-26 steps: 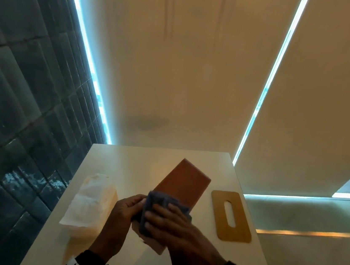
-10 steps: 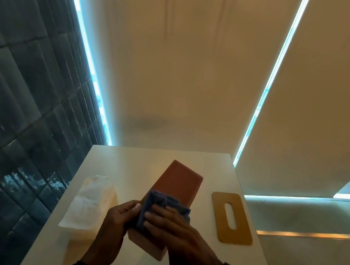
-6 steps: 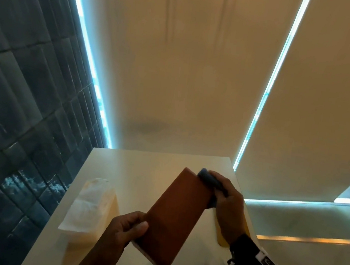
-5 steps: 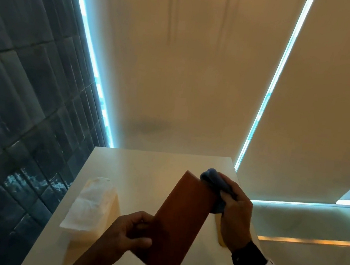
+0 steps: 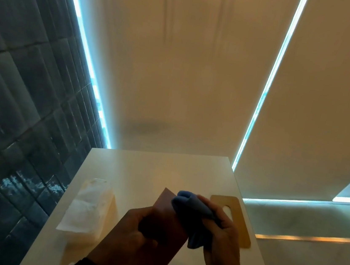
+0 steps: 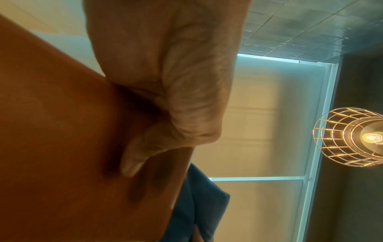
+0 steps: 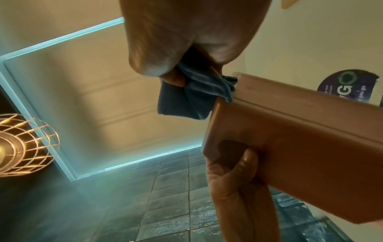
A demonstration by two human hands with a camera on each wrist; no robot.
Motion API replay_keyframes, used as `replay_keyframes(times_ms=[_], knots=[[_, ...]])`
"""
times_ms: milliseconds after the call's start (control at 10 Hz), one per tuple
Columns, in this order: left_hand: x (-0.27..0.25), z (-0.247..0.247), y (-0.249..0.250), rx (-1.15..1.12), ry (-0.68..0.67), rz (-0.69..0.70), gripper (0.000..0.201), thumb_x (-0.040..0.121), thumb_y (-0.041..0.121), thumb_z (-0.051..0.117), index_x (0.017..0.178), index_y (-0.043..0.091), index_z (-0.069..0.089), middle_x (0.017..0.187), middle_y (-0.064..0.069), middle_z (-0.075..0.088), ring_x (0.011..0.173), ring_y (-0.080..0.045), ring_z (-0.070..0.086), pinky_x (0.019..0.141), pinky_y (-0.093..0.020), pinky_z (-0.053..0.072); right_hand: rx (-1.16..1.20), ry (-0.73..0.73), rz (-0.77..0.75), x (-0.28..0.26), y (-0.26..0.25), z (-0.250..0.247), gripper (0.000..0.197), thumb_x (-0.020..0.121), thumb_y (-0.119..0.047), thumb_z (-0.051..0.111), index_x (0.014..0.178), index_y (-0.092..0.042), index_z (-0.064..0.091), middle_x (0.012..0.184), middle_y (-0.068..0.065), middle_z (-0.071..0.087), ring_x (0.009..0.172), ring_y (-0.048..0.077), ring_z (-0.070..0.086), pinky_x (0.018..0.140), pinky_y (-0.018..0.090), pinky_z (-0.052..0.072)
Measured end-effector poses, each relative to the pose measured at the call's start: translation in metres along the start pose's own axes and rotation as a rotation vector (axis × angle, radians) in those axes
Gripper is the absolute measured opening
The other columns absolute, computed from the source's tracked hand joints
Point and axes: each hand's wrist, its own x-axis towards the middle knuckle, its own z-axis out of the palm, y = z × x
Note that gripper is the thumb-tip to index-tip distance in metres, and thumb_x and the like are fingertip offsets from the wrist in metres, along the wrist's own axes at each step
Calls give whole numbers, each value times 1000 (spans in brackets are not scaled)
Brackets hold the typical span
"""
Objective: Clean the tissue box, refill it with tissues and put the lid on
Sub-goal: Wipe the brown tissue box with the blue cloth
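Observation:
Above the white table (image 5: 154, 169), my left hand (image 5: 144, 227) holds the brown tissue box (image 5: 155, 251) tilted, fingers curled over its face. My right hand (image 5: 213, 223) grips a bunched blue cloth (image 5: 191, 207) and presses it against the box's upper right edge. The right wrist view shows the cloth (image 7: 192, 95) at the box (image 7: 300, 155) corner, with the left hand's fingers (image 7: 234, 180) under the box. The left wrist view shows fingers (image 6: 165, 98) on the box (image 6: 62, 147). The slotted wooden lid (image 5: 237, 223) lies flat to the right. A wrapped tissue pack (image 5: 90, 207) lies to the left.
A dark tiled wall (image 5: 17, 113) borders the table on the left. Pale blinds with lit seams (image 5: 269, 77) stand behind it. A wire-cage lamp (image 6: 352, 139) hangs overhead. A lower ledge (image 5: 311, 237) lies to the right of the table.
The right hand carried the cloth from the box's near end to its far corner, then back down along the right edge. The left hand shifted its hold further up the box.

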Motion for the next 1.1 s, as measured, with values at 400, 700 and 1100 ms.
replay_keyframes(times_ms=[400,700,1100], knots=[[-7,-3,-8,-30,83,108,42,64,-13,78,71,28,80,80,6,80,86,-17,75,70,-22,59,-317,-15,-273,31,-46,-14,43,92,3,53,117,-31,63,107,-19,71,103,2,65,84,12,51],[-11,-6,3,-237,3,106,30,67,-8,76,67,22,77,66,14,76,68,0,72,63,-11,55,-958,-477,-585,31,-17,26,53,87,-34,37,140,-34,31,148,-13,32,139,-16,8,116,34,15],[-10,-18,-2,-65,63,143,42,49,5,82,87,24,78,90,-10,77,82,-23,71,75,-33,60,-885,-566,-717,36,-19,1,51,88,4,53,133,-19,54,143,0,51,138,9,39,110,45,38]])
